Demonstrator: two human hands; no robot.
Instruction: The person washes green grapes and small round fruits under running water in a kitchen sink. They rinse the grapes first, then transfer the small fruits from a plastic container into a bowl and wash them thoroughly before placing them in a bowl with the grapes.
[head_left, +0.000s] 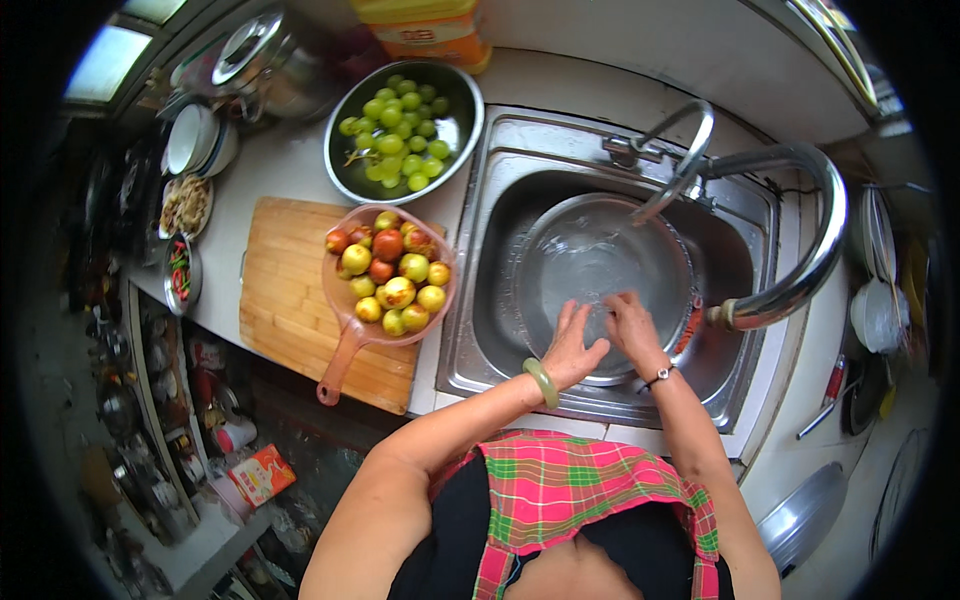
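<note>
A round metal basin (555, 225) with clear water in it sits inside the stainless steel sink (495, 300). My left hand (572, 349), with a green bangle at its wrist, is over the basin's near part, thumb and fingers spread and nothing held. Beside it, my right hand (634, 330) is also over the basin, its fingers blurred and somewhat apart, with no object visible in them. Whether the fingertips touch the water is hard to tell. A thin curved faucet (686, 176) reaches over the basin's far right rim.
Left of the sink, a pink plastic strainer (346, 360) of jujubes rests on a wooden cutting board (289, 270). Behind it stands a metal bowl (469, 161) of green grapes. A thick chrome faucet (832, 202) arches over the sink's right side. Small dishes of food line the far left counter.
</note>
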